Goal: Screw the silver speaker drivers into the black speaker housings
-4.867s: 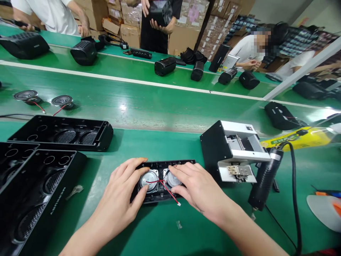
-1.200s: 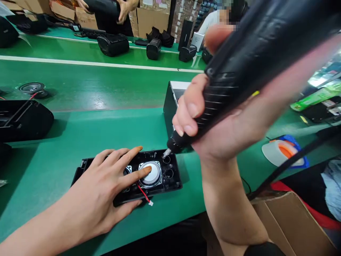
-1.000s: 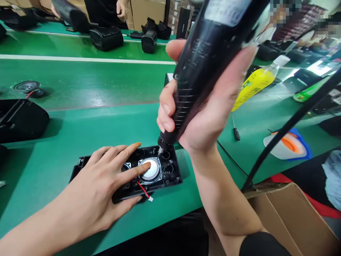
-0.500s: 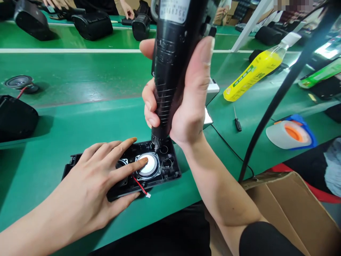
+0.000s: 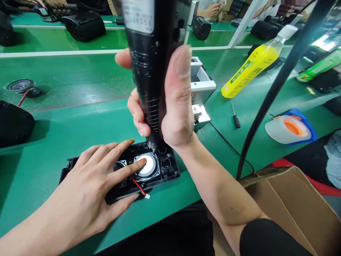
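Note:
A black speaker panel (image 5: 170, 172) lies on the green bench in front of me, with a round silver driver (image 5: 147, 166) mounted in it and a red wire (image 5: 138, 187) trailing off its near edge. My left hand (image 5: 87, 192) lies flat on the panel, its index fingertip pressing the driver. My right hand (image 5: 170, 106) grips a black electric screwdriver (image 5: 150, 60) held upright. Its bit touches the panel at the driver's far right corner.
A white and black screw feeder box (image 5: 204, 85) stands just behind my right hand. A yellow bottle (image 5: 250, 69), a small screwdriver (image 5: 236, 119) and a tape roll (image 5: 290, 128) lie to the right. A loose driver (image 5: 21, 86) and black housings sit left; a cardboard box (image 5: 287, 209) is near right.
My right hand has swung the electric screwdriver from tilted to upright and brought its bit down onto the panel beside the driver. My left hand has kept pressing the driver.

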A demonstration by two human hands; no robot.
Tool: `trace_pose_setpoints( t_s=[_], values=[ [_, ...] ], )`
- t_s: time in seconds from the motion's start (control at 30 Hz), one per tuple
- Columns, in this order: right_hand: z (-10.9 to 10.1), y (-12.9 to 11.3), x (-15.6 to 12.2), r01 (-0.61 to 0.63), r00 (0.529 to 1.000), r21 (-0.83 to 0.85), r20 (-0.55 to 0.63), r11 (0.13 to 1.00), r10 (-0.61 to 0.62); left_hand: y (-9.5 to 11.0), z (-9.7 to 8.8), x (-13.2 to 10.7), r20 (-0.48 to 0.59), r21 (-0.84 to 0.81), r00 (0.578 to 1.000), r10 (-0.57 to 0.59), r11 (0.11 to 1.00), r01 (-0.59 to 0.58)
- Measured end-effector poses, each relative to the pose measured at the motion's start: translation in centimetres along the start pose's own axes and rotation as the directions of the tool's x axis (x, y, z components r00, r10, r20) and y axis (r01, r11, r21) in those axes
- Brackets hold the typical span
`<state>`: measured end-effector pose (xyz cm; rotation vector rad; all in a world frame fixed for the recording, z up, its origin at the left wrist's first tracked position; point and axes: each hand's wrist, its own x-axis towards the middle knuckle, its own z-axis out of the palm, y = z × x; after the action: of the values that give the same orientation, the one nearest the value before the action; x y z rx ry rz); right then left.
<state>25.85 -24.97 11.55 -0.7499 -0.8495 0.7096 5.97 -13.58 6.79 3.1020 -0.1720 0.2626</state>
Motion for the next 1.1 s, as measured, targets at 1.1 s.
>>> trace_pose_setpoints(
  t_s=[1.1],
  values=[
    [0.1, -1.7, -0.9, 0.030, 0.996, -0.037, 0.088, 0.999, -0.026, 1.2, 0.2, -0.1, -0.062, -0.002, 0.998, 0.005, 1.000, -0.005]
  ],
)
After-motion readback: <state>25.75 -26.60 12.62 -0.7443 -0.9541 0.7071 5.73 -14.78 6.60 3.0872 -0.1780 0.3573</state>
